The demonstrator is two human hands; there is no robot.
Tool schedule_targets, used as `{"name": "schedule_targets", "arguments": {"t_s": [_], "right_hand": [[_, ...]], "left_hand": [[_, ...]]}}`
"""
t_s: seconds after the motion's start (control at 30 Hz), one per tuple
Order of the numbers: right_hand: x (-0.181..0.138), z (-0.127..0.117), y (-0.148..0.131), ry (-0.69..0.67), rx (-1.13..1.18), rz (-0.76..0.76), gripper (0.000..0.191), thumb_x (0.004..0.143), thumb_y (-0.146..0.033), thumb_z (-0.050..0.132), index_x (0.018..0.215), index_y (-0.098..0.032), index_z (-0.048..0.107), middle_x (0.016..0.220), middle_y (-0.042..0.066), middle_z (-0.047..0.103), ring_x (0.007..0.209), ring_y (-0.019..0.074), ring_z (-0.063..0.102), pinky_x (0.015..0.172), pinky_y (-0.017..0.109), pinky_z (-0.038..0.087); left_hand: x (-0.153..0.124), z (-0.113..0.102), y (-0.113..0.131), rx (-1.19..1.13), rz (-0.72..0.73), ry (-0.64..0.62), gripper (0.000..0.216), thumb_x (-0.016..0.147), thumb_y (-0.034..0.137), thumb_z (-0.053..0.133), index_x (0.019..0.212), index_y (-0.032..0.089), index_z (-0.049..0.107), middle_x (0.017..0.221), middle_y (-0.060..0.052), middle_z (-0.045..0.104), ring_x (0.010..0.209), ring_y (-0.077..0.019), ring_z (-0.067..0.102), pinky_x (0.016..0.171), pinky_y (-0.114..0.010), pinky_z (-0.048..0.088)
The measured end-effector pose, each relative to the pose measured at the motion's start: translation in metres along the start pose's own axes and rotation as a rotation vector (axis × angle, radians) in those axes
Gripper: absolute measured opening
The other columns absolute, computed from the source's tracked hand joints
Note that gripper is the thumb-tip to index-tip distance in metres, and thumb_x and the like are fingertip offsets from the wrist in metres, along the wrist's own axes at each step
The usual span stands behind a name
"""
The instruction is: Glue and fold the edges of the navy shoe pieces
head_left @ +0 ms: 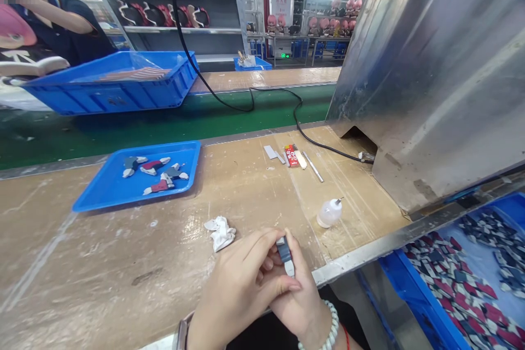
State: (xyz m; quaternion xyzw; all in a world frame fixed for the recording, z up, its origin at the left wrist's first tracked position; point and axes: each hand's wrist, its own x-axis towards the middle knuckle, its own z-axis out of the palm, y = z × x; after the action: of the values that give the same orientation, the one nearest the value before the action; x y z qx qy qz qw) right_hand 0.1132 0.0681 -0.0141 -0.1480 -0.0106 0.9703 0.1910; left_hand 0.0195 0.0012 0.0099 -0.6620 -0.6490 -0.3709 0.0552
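Note:
Both hands meet near the table's front edge around a small dark blue-grey and white moulded piece (284, 251). My left hand (241, 273) has its fingers curled against the piece's left side, with the thumb across its lower end. My right hand (299, 290) grips it from the right, a beaded bracelet at the wrist. Part of the piece is hidden by the fingers. Just beyond my left hand lies a crumpled white tissue (221, 233). A squeeze bottle with a thin metal tip (329, 213) is on the table to the right of my hands.
A blue tray (94, 188) holds several similar pieces. A red packet (291, 156) and a metal rod (313, 167) lie farther back. A metal housing (435, 82) stands at right, above a blue bin (426, 306) of pieces. A black cable (324, 145) crosses behind. Across the green belt, a person (74, 22) stands.

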Motion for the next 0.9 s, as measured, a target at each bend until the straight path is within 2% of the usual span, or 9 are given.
{"name": "schedule_targets", "arguments": {"t_s": [0.2, 0.33, 0.63, 0.9], "right_hand": [[-0.0008, -0.0045, 0.0013, -0.029, 0.011, 0.014, 0.037, 0.068, -0.044, 0.093, 0.066, -0.015, 0.069, 0.06, -0.003, 0.056, 0.061, 0.0101, 0.047, 0.06, 0.022, 0.044], [-0.001, -0.0031, 0.0017, -0.033, 0.015, 0.012, 0.04, 0.066, -0.044, 0.094, 0.065, -0.015, 0.067, 0.06, -0.003, 0.054, 0.062, 0.0105, 0.042, 0.058, 0.022, 0.042], [0.0, -0.0025, 0.0013, -0.023, -0.008, 0.007, 0.041, 0.066, -0.046, 0.093, 0.064, -0.016, 0.065, 0.06, -0.003, 0.052, 0.061, 0.0112, 0.04, 0.062, 0.026, 0.047], [-0.0008, -0.0014, 0.0007, -0.017, -0.012, 0.0, 0.042, 0.066, -0.047, 0.093, 0.064, -0.015, 0.065, 0.06, -0.003, 0.052, 0.062, 0.0109, 0.039, 0.059, 0.023, 0.043]], "left_hand": [[0.0004, -0.0024, 0.0032, -0.038, -0.011, 0.002, 0.058, 0.091, 0.063, 0.064, 0.127, 0.018, 0.055, 0.107, -0.007, 0.071, 0.077, -0.014, 0.068, 0.069, -0.024, 0.056], [0.0006, -0.0028, 0.0041, -0.051, -0.017, -0.01, 0.057, 0.092, 0.062, 0.064, 0.127, 0.018, 0.055, 0.107, -0.008, 0.07, 0.075, -0.0138, 0.067, 0.069, -0.024, 0.055], [-0.0014, -0.0012, 0.0015, -0.061, -0.018, -0.016, 0.05, 0.095, 0.054, 0.065, 0.129, 0.018, 0.054, 0.108, -0.008, 0.07, 0.079, -0.0146, 0.068, 0.07, -0.025, 0.054], [-0.0009, -0.002, 0.0014, -0.069, -0.011, -0.017, 0.058, 0.092, 0.059, 0.067, 0.13, 0.017, 0.054, 0.109, -0.009, 0.07, 0.077, -0.0146, 0.067, 0.069, -0.025, 0.055]]}}
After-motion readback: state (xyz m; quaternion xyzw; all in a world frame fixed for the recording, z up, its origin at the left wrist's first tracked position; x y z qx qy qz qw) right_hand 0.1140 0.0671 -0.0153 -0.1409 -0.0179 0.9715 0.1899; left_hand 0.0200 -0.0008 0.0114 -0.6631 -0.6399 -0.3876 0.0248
